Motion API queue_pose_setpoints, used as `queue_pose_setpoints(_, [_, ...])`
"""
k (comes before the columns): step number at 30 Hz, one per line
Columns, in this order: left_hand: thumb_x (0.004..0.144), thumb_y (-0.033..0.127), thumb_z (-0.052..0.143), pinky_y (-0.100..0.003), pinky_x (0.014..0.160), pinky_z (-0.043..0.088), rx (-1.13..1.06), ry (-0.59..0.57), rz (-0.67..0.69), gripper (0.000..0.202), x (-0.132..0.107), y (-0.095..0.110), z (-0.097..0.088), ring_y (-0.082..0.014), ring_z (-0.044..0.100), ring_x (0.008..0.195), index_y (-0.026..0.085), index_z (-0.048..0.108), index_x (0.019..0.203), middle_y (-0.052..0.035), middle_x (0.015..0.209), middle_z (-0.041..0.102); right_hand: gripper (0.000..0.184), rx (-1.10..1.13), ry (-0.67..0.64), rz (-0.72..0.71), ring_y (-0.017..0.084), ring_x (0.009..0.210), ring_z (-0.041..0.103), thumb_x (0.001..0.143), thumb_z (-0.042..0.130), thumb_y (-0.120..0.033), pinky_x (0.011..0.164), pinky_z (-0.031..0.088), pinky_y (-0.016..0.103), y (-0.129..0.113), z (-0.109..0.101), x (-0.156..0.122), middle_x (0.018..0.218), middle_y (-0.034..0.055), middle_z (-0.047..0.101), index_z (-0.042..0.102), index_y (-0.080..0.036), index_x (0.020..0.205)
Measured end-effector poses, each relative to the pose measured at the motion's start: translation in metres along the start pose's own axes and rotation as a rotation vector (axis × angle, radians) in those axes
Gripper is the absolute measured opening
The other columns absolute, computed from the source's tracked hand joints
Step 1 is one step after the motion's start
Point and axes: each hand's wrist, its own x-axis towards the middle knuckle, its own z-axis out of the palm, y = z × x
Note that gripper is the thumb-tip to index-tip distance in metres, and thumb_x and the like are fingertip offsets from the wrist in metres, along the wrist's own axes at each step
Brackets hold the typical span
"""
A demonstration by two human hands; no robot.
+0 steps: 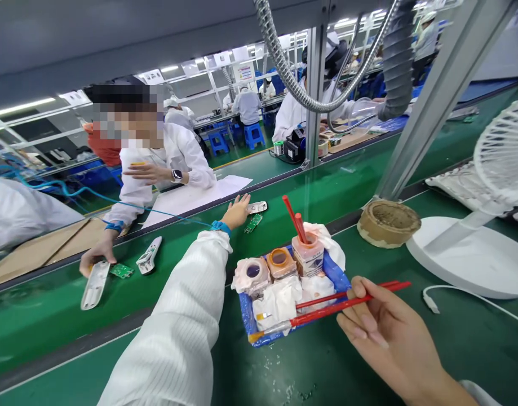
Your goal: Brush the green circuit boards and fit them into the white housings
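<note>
In the head view my left hand (237,212) reaches across to the green belt, its fingers stretched out at the end of a white plastic casing (259,206). A green circuit board (253,223) lies beside that casing. My right hand (383,321) pinches a red-handled paintbrush (322,313) with amber bristles, pointing left over the blue tray (339,270). A second red-handled brush (315,302) lies along the tray beneath it; whether my fingers also hold it is unclear. White tissues (279,299), an orange-rimmed jar (279,260), a crusted jar (252,273) and a bottle with red sticks (309,256) fill the tray.
Across the belt, a co-worker's hand (98,254) touches another white casing (95,285) with a circuit board (122,270). A further casing (149,255) lies nearby. On my right stand a tape roll (389,223) and a white fan (474,254). A metal hose (301,93) hangs overhead.
</note>
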Motion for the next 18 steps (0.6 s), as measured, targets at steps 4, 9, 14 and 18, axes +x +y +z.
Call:
queue_pose_setpoints(4, [0.085, 0.031, 0.056, -0.048, 0.090, 0.044, -0.095, -0.090, -0.113, 0.034, 0.010, -0.012, -0.001, -0.0244, 0.054, 0.108, 0.016, 0.055, 0.116, -0.0097, 0.121, 0.055, 0.024, -0.008, -0.011, -0.007, 0.005, 0.037, 0.026, 0.086, 0.052, -0.031, 0.045, 0.036, 0.019, 0.000, 0.001, 0.001, 0.042, -0.0035, 0.044, 0.059, -0.016, 0.068])
queue_pose_setpoints(9, [0.086, 0.031, 0.054, -0.037, 0.074, 0.052, -0.367, -0.073, -0.251, 0.026, -0.029, -0.027, -0.022, -0.0183, 0.061, 0.087, 0.014, 0.059, 0.105, -0.0061, 0.103, 0.061, 0.022, -0.009, 0.003, 0.014, 0.007, 0.040, 0.031, 0.084, 0.055, -0.032, 0.045, 0.037, 0.020, -0.001, 0.002, -0.002, 0.043, -0.0036, 0.042, 0.057, -0.018, 0.067])
queue_pose_setpoints(14, [0.081, 0.032, 0.061, -0.033, 0.075, 0.052, -0.814, 0.095, -0.258, 0.020, -0.112, -0.028, -0.050, -0.0136, 0.061, 0.076, 0.015, 0.057, 0.091, -0.0010, 0.083, 0.063, 0.022, -0.068, -0.020, -0.003, 0.007, 0.040, 0.031, 0.085, 0.054, -0.032, 0.046, 0.038, 0.020, -0.001, 0.003, -0.005, 0.042, -0.0039, 0.042, 0.056, -0.018, 0.068])
queue_pose_setpoints(18, [0.073, 0.033, 0.067, -0.034, 0.086, 0.051, -1.091, 0.224, -0.281, 0.023, -0.189, -0.015, -0.072, -0.0149, 0.062, 0.083, 0.018, 0.056, 0.087, -0.0002, 0.080, 0.062, 0.020, -0.182, -0.063, -0.082, 0.007, 0.041, 0.035, 0.082, 0.059, -0.033, 0.047, 0.039, 0.021, -0.002, 0.005, -0.007, 0.043, -0.0032, 0.044, 0.056, -0.019, 0.068])
